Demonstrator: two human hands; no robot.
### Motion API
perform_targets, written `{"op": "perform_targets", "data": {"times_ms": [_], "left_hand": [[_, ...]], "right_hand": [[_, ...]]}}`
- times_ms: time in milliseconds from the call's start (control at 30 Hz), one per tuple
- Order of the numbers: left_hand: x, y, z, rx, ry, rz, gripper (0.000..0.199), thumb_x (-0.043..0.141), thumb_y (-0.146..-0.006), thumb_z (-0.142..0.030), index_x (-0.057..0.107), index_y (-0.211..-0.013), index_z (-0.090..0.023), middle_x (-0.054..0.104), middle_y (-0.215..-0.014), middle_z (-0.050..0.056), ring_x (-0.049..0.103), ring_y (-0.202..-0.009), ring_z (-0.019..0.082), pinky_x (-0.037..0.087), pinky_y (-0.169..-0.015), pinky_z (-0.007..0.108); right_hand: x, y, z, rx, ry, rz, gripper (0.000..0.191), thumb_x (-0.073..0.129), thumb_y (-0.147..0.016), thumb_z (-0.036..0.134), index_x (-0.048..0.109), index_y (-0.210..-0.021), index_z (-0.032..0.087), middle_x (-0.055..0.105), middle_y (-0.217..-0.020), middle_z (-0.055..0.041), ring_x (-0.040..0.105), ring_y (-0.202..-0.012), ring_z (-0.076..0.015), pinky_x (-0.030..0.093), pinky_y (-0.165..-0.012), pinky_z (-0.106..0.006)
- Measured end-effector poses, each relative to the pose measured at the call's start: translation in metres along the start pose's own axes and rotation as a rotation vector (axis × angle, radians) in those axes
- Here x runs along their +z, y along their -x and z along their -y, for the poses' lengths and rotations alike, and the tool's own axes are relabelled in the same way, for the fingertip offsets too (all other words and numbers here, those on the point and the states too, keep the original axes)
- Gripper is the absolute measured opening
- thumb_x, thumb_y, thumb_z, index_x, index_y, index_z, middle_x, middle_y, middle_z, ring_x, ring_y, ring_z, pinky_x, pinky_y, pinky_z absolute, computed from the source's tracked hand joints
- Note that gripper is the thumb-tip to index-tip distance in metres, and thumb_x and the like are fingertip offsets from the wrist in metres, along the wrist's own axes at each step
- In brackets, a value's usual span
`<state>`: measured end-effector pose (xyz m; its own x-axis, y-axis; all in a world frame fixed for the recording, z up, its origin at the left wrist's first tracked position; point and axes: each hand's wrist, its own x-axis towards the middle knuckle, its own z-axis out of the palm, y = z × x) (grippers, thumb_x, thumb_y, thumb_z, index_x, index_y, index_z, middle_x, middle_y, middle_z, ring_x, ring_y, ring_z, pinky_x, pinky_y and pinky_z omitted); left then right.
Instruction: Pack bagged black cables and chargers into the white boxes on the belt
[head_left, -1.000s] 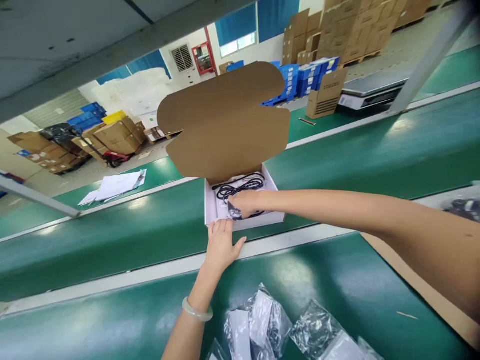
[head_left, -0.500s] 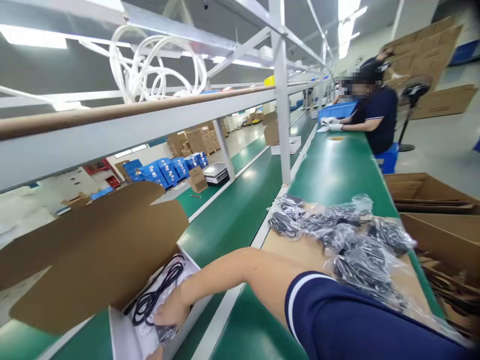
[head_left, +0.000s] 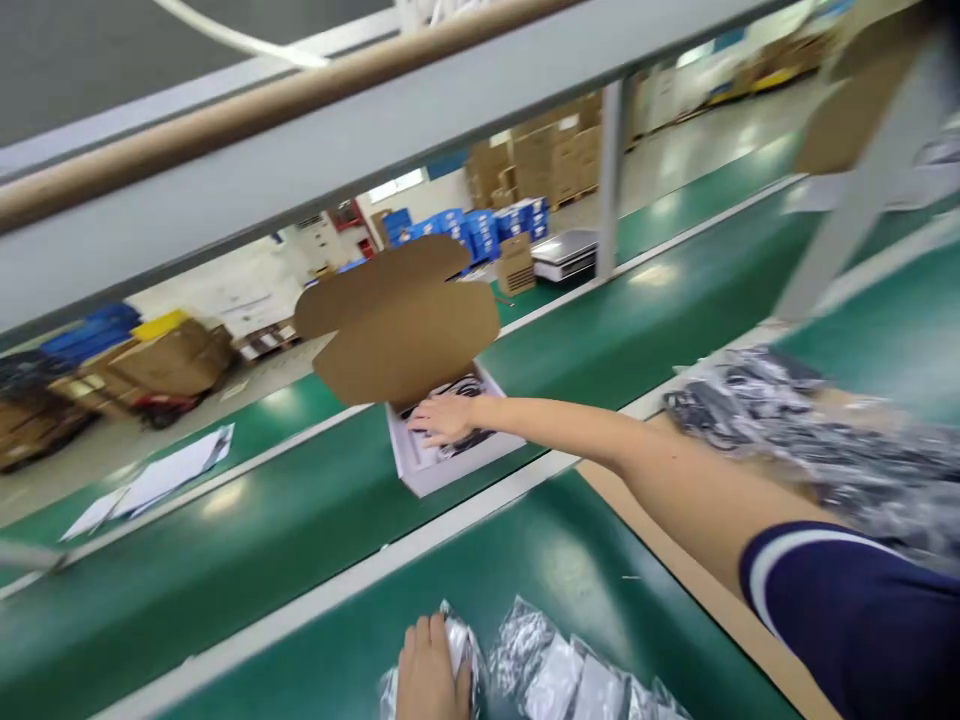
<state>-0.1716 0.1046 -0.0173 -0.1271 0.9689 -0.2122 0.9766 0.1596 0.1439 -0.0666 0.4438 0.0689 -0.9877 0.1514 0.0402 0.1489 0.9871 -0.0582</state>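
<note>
My right hand (head_left: pixel 442 418) reaches into an open white cardboard box (head_left: pixel 457 467) on the far green belt. Its fingers lie stretched out over the contents. Black coiled cable (head_left: pixel 471 386) shows beside the hand; the rest of the contents is partly covered. The box's brown lid (head_left: pixel 409 325) stands up behind it. Near the bottom edge, my left hand (head_left: pixel 431 675) is closed round a clear plastic bag (head_left: pixel 459 645) with something white inside. Several similar bagged white pieces (head_left: pixel 574 680) lie just right of it on the near green surface.
Bagged black cables (head_left: pixel 795 430) are heaped on cardboard at the right. A white rail (head_left: pixel 360 570) divides belt from worktop, and a shelf beam (head_left: pixel 315 150) crosses above. Papers (head_left: pixel 161 475) and a flat scale-like device (head_left: pixel 566 252) lie across the belt.
The view has swung left and down. My right hand is still in the box, its fingers now flatter. My left hand, earlier at the box's near edge, is now on a bag on the near surface.
</note>
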Motion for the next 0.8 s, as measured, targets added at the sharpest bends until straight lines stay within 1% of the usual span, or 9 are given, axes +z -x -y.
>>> {"op": "perform_targets", "data": {"times_ms": [100, 200, 267, 333, 400, 467, 567, 667, 800], "left_hand": [[-0.005, -0.002, 0.003, -0.002, 0.107, 0.053, 0.044, 0.049, -0.081, -0.017, 0.055, -0.123, -0.006, 0.055, -0.117, 0.020, 0.049, -0.109, 0.034, 0.036, -0.097, 0.044], [-0.026, 0.001, -0.001, 0.034, 0.340, -0.095, 0.034, 0.052, -0.078, -0.018, 0.060, -0.110, -0.011, 0.057, -0.103, 0.014, 0.052, -0.100, 0.030, 0.039, -0.091, 0.042], [-0.043, 0.004, -0.007, 0.071, 0.553, -0.237, 0.029, 0.053, -0.080, -0.021, 0.059, -0.107, -0.014, 0.057, -0.099, 0.010, 0.054, -0.096, 0.027, 0.041, -0.088, 0.039], [-0.057, 0.004, -0.016, 0.045, 0.826, -0.374, 0.027, 0.056, -0.083, -0.027, 0.058, -0.108, -0.017, 0.058, -0.100, 0.008, 0.056, -0.092, 0.023, 0.044, -0.085, 0.035], [-0.066, 0.003, -0.028, -0.006, 1.133, -0.458, 0.028, 0.062, -0.083, -0.032, 0.058, -0.106, -0.018, 0.060, -0.101, 0.007, 0.058, -0.092, 0.021, 0.046, -0.084, 0.032], [-0.073, 0.002, -0.042, -0.011, 1.407, -0.479, 0.030, 0.065, -0.083, -0.035, 0.057, -0.106, -0.018, 0.061, -0.104, 0.007, 0.058, -0.096, 0.021, 0.048, -0.084, 0.030], [-0.081, 0.011, -0.063, 0.057, 1.575, -0.485, 0.036, 0.063, -0.087, -0.038, 0.054, -0.117, -0.020, 0.058, -0.117, 0.010, 0.054, -0.112, 0.024, 0.051, -0.088, 0.034], [-0.087, 0.040, -0.069, 0.010, 1.366, -0.604, 0.042, 0.058, -0.090, -0.040, 0.049, -0.128, -0.023, 0.049, -0.131, 0.011, 0.049, -0.121, 0.027, 0.048, -0.097, 0.039], [-0.063, 0.097, -0.040, -0.092, 0.747, -0.720, 0.040, 0.054, -0.090, -0.038, 0.051, -0.129, -0.027, 0.046, -0.136, 0.011, 0.048, -0.122, 0.032, 0.045, -0.098, 0.049]], "right_hand": [[0.023, 0.006, -0.013, -0.042, -0.042, -0.084, 0.049, 0.049, -0.092, 0.032, 0.046, -0.138, 0.012, 0.044, -0.141, -0.0146, 0.042, -0.127, -0.0298, 0.033, -0.105, -0.045], [0.026, 0.020, -0.016, 0.013, -0.090, -0.183, 0.049, 0.049, -0.091, 0.032, 0.049, -0.135, 0.009, 0.044, -0.140, -0.0175, 0.037, -0.129, -0.0343, 0.029, -0.107, -0.051], [0.019, 0.032, -0.001, 0.086, -0.118, -0.286, 0.050, 0.044, -0.094, 0.032, 0.045, -0.136, 0.004, 0.039, -0.142, -0.0217, 0.031, -0.132, -0.0361, 0.025, -0.108, -0.055], [0.010, 0.049, 0.032, 0.143, -0.185, -0.416, 0.052, 0.036, -0.098, 0.032, 0.035, -0.141, 0.002, 0.034, -0.144, -0.0232, 0.027, -0.135, -0.0343, 0.023, -0.110, -0.054], [0.003, 0.069, 0.082, 0.096, -0.379, -0.513, 0.058, 0.041, -0.098, 0.037, 0.026, -0.146, 0.009, 0.037, -0.144, -0.0190, 0.036, -0.131, -0.0285, 0.033, -0.108, -0.047], [-0.004, 0.091, 0.136, -0.110, -0.609, -0.343, 0.082, 0.055, -0.092, 0.041, 0.006, -0.152, 0.013, 0.033, -0.147, -0.0174, 0.043, -0.127, -0.0264, 0.045, -0.098, -0.039], [-0.019, 0.107, 0.180, -0.178, -0.590, -0.281, 0.074, 0.052, -0.090, 0.018, 0.011, -0.151, 0.013, 0.038, -0.144, -0.0164, 0.048, -0.121, -0.0251, 0.047, -0.095, -0.037], [-0.046, 0.096, 0.151, -0.128, -0.344, -0.392, 0.064, 0.044, -0.081, -0.001, 0.035, -0.143, 0.014, 0.051, -0.133, -0.0127, 0.052, -0.114, -0.0235, 0.046, -0.094, -0.038], [-0.084, 0.067, 0.044, 0.140, 0.091, -0.356, 0.059, 0.047, -0.084, 0.001, 0.042, -0.140, 0.020, 0.049, -0.136, -0.0106, 0.047, -0.119, -0.0286, 0.040, -0.098, -0.046]]}}
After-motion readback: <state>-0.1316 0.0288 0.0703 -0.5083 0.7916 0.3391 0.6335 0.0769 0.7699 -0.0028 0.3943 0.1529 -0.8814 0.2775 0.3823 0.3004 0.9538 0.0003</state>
